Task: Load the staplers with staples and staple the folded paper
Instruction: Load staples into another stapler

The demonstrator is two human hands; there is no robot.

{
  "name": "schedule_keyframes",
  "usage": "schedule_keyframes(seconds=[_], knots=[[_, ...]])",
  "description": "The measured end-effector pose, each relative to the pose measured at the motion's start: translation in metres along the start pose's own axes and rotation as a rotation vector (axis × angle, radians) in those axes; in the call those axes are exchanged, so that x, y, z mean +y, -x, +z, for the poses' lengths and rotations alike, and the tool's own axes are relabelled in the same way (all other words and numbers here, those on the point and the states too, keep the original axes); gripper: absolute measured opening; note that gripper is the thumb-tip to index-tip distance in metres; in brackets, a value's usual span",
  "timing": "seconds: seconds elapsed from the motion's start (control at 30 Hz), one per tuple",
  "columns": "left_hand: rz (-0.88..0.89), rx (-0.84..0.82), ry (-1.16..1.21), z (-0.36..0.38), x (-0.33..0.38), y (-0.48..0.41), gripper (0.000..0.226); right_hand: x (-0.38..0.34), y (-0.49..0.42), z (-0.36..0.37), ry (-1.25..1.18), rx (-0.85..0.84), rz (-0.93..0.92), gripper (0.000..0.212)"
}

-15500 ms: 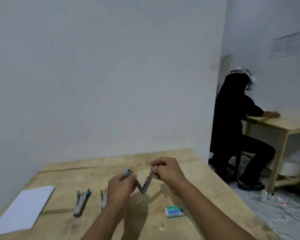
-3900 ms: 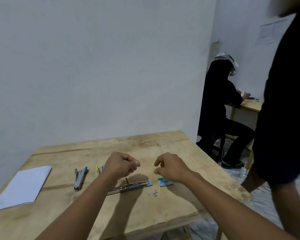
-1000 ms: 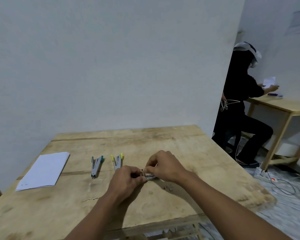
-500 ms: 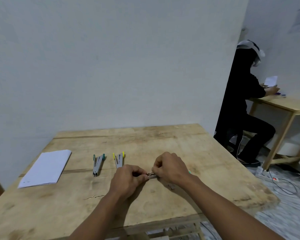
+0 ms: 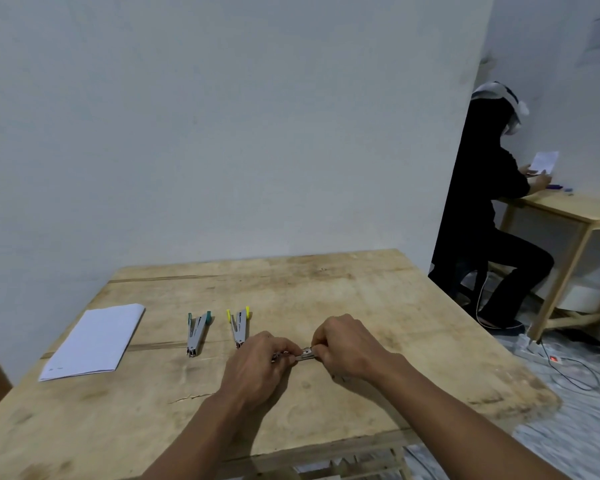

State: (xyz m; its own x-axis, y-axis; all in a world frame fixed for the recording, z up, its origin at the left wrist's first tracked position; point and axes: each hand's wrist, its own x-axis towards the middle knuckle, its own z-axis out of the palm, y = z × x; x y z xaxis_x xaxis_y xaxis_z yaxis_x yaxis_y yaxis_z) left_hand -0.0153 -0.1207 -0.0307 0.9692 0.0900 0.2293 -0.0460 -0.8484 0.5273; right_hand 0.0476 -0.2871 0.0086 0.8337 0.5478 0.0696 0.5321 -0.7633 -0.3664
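Gripping 1 metal stapler (image 5: 303, 353) between them, both hands work low over the wooden desk (image 5: 326, 289). Left hand (image 5: 257, 367) is curled closed around the stapler's left end, right hand (image 5: 349, 348) pinches its right end, and only a short silver stretch shows in the gap between the fingers. It sits right at the desk surface, near the middle front. Over to the left, 2 more staplers lie flat and side by side, apart from the hands: a teal-tipped stapler (image 5: 196, 332) and a yellow-tipped stapler (image 5: 239, 326). Further left, well apart, the folded white paper (image 5: 96, 341) rests on the desk. Off to the right, a seated person in black (image 5: 478, 220) is at another wooden table (image 5: 575, 209).
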Motion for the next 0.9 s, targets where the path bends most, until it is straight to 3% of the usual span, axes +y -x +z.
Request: schedule_keyframes(seconds=[0.2, 0.4, 0.57, 0.73, 0.9], knots=[[0.062, -0.008, -0.147, 0.001, 0.002, -0.002, 0.026, 0.013, 0.000, -0.001, -0.058, 0.082, 0.043, 0.028], [0.070, 0.028, -0.096, 0.004, 0.000, -0.001, 0.026, 0.011, 0.005, -0.005, 0.061, -0.052, -0.124, 0.044], [0.064, 0.061, 0.008, 0.003, -0.004, 0.002, 0.020, 0.013, 0.001, -0.008, 0.178, -0.062, -0.156, 0.042], [-0.003, 0.044, 0.163, -0.003, -0.005, 0.005, 0.012, 0.018, 0.003, -0.007, 0.133, -0.053, -0.135, 0.040], [0.018, -0.014, 0.104, -0.014, -0.009, 0.002, 0.008, 0.022, 0.001, -0.005, 0.082, -0.048, -0.136, 0.030]])
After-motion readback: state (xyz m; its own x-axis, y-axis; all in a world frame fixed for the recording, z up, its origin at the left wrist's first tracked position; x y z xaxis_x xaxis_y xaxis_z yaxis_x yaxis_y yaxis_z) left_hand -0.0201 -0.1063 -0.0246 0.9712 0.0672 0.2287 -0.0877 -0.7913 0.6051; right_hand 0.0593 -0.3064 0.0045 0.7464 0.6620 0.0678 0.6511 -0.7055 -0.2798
